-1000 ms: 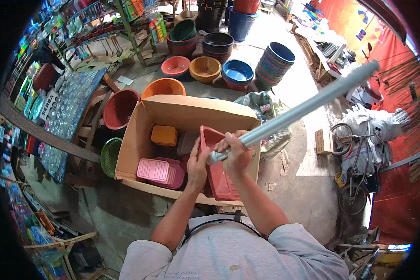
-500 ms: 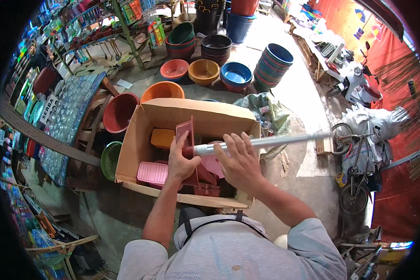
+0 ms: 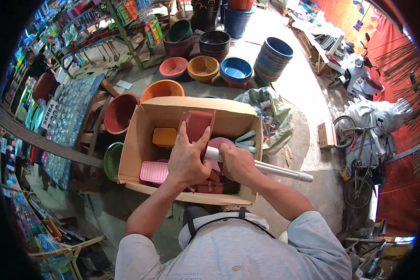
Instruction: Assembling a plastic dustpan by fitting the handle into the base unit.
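Note:
My left hand is closed on a dark red plastic dustpan, fingers spread along its back. A whitish pole joins the dustpan and slopes down to the right. Close to that joint, my right hand wraps round the pole. Both hands are above a large open cardboard box. Inside lie a pink ribbed tray, an orange-yellow container, more dark red plastic pieces and pale green pieces. My hands and the dustpan hide part of the contents.
Beyond the box stand an orange basin, a red basin, a blue basin and a basin stack. A green basket touches the left side. A crumpled sack and bicycle are at right.
The dustpan has turned from edge-on to show its broad face. Its pole has swung from pointing right to pointing lower right. My right hand has gone from spread fingers to gripping the pole.

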Motion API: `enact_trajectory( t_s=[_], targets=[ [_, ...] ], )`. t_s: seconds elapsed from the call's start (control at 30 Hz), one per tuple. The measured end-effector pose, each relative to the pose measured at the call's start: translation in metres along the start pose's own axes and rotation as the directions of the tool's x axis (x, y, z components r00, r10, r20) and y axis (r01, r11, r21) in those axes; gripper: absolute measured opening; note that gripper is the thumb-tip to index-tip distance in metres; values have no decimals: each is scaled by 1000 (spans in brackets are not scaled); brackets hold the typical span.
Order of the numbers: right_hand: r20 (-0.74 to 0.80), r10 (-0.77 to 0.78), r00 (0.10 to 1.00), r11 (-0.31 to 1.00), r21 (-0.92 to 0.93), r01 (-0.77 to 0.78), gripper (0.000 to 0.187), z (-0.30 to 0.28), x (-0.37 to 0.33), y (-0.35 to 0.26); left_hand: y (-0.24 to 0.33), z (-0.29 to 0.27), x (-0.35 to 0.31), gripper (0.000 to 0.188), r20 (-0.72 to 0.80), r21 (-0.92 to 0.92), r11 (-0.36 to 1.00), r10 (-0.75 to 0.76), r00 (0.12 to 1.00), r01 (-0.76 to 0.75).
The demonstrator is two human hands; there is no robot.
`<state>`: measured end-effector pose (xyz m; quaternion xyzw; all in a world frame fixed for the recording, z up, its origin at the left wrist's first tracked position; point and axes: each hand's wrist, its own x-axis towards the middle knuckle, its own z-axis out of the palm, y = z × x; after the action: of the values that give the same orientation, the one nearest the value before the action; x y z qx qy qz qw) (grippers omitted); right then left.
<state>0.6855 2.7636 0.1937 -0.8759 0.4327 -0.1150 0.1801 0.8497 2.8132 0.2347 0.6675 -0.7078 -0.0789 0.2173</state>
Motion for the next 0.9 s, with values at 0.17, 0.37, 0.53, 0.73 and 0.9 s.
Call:
enact_trajectory(
  t_s=[0.17,0.37,0.53,0.73,0.9],
  targets=[
    [301,1,954,988,149,-48,27,-7,8,18,1,11,2,73,35,39,998,57,998,-58],
    [450,-11,893,956,268,-124,44,-20,5,10,-31,24,14,67,205,-172,985,17,979,19],
    [477,200,856,972,10,-233,42,-38,-35,51,-118,46,10,64,-30,-533,840,-133,991,97],
    [291,388,874,918,-205,-339,22,-96,-107,78,-197,83,-24,67,156,-859,445,-243,957,253],
    [-2,329,944,877,-369,-306,16,-135,-117,35,-165,108,-7,86,153,-887,428,-80,985,173]
  ],
)
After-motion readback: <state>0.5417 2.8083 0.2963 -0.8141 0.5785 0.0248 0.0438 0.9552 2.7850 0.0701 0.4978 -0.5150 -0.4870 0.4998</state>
